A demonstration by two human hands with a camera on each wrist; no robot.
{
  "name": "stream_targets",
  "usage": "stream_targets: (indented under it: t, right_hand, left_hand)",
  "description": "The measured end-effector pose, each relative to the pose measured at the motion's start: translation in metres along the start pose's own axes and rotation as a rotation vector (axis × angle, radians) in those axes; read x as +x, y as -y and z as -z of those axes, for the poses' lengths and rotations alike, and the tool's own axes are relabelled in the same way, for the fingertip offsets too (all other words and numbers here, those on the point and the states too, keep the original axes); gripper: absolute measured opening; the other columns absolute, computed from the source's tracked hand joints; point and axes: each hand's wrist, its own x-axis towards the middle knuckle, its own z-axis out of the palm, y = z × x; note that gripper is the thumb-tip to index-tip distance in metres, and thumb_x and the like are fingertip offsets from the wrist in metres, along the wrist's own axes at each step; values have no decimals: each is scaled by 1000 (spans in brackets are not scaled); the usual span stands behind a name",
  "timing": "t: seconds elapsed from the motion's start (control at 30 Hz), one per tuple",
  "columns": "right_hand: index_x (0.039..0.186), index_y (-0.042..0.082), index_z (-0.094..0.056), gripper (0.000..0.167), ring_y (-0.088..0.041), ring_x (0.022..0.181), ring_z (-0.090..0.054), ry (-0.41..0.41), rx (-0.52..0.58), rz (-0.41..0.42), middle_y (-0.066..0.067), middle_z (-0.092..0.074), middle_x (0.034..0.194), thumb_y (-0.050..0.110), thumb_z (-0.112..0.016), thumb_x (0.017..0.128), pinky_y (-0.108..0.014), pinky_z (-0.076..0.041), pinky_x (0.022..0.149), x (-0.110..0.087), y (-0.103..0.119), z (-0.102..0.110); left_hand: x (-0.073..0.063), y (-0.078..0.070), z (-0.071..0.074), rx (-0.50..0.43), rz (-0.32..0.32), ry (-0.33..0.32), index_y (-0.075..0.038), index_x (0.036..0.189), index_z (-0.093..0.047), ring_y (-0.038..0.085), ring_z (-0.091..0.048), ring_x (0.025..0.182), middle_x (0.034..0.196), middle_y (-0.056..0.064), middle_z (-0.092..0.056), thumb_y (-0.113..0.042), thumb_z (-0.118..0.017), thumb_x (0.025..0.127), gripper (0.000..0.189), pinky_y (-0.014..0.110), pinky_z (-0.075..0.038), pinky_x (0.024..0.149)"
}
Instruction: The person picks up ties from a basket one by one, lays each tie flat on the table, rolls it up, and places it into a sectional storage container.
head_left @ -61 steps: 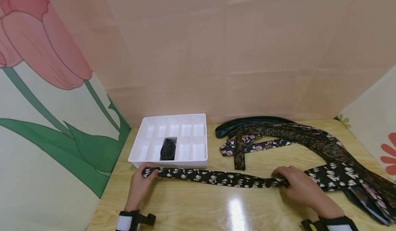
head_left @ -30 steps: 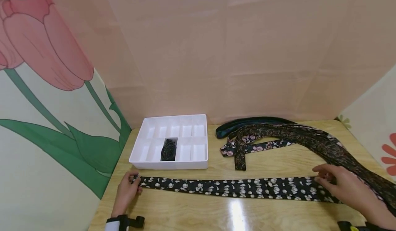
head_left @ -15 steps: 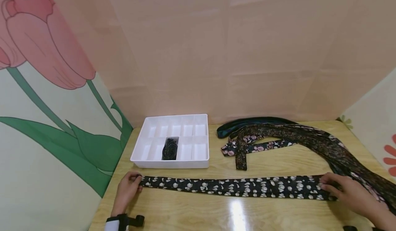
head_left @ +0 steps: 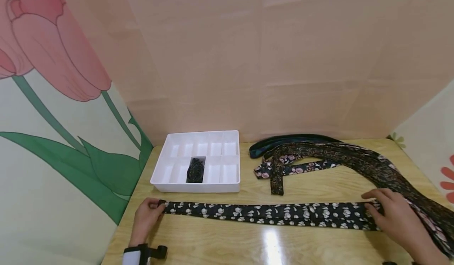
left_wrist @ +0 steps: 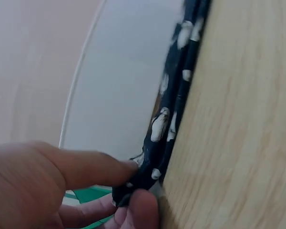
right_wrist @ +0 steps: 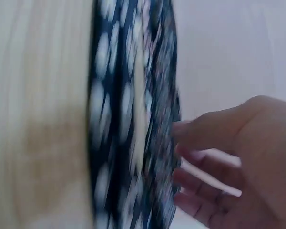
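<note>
A black necktie (head_left: 266, 213) with white flowers lies stretched left to right across the wooden table, folded lengthwise into layers. Its narrow left end is pinched between the thumb and finger of my left hand (head_left: 146, 217), which the left wrist view shows closely on the folded cloth (left_wrist: 157, 129). Over the tie's wider right end is my right hand (head_left: 399, 217), its fingers loosely bent and spread. The right wrist view is blurred; there the fingers (right_wrist: 200, 133) hold no cloth and the thumb and fingers stand apart.
Behind the tie stands a white divided tray (head_left: 196, 188), with a rolled dark tie (head_left: 195, 171) in one front compartment. Several patterned ties (head_left: 319, 149) lie heaped from the back middle to the right edge. A pinkish backdrop (head_left: 255, 60) rises behind the table (head_left: 220, 241).
The left hand has moved left and the right hand right along the tie, which went from bunched to flat and straight. Most recently, the right fingers have loosened from the tie.
</note>
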Motion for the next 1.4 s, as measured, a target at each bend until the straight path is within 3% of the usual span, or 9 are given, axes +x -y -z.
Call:
stream_targets:
  t: [0.1, 0.23, 0.4, 0.53, 0.73, 0.93, 1.1, 1.3, 1.4]
  right_hand:
    - [100, 16, -75, 24, -16, 84, -64, -20, 104, 123, -4, -70, 103, 1, -85, 85, -34, -50, 62, 10, 50, -2]
    - [101, 25, -74, 29, 6, 84, -60, 69, 244, 293, 13, -69, 103, 1, -83, 87, -24, -56, 65, 20, 124, -14]
    - [106, 22, -74, 26, -1, 92, -65, 140, 293, 535, 11, -68, 108, 5, -82, 88, -25, -60, 73, 26, 201, -45]
    - [126, 18, -72, 30, -7, 104, -63, 244, 264, 616, 8, -63, 120, 15, -77, 96, -28, -60, 82, 26, 237, -74]
    - [135, 22, -69, 35, -6, 108, -54, 377, 268, 575, 10, -57, 126, 18, -71, 100, -27, -56, 83, 28, 246, -93]
    - [137, 24, -68, 37, -11, 116, -58, 395, 292, 566, 10, -58, 131, 20, -71, 100, -33, -58, 90, 30, 242, -95]
    - [136, 23, -68, 37, -12, 117, -58, 401, 306, 561, 8, -59, 132, 20, -73, 99, -33, -58, 90, 29, 242, -93]
    - [134, 21, -69, 37, -12, 115, -58, 387, 338, 571, 7, -59, 131, 16, -74, 98, -32, -58, 89, 29, 243, -91]
    - [134, 21, -69, 38, -12, 115, -58, 374, 341, 575, 6, -59, 131, 16, -74, 97, -32, -58, 88, 29, 243, -92]
  left_hand:
    - [-3, -4, -2, 77, -18, -42, 7, 110, -63, 27, -66, 83, 95, 21, -68, -12, -73, 94, 26, 31, -50, 66]
    - [-7, -9, -6, 189, -89, -119, 5, 102, -64, 32, -66, 85, 94, 21, -69, -11, -76, 92, 22, 38, -50, 68]
    - [-14, -13, -16, 263, -203, -173, 1, 100, -63, 33, -64, 83, 94, 20, -64, -4, -75, 91, 16, 42, -50, 64]
    - [-17, -19, -23, 294, -269, -208, 0, 100, -62, 34, -64, 82, 96, 20, -61, 2, -73, 89, 16, 45, -51, 63]
    - [-20, -25, -28, 283, -270, -214, 1, 99, -64, 34, -63, 83, 97, 21, -60, 3, -75, 90, 15, 45, -51, 66]
    - [-23, -29, -28, 289, -254, -184, 5, 99, -74, 28, -62, 81, 93, 18, -63, -8, -68, 101, 14, 42, -52, 68]
    - [-23, -29, -29, 275, -224, -150, 8, 110, -71, 31, -66, 84, 95, 21, -67, -1, -68, 96, 17, 47, -55, 71]
    - [-24, -27, -29, 298, -144, -131, 6, 113, -66, 38, -66, 90, 104, 25, -65, -12, -72, 96, 25, 53, -54, 77]
    - [-24, -29, -29, 277, -139, -111, 4, 110, -64, 36, -66, 91, 101, 22, -66, -11, -74, 95, 24, 51, -53, 76]
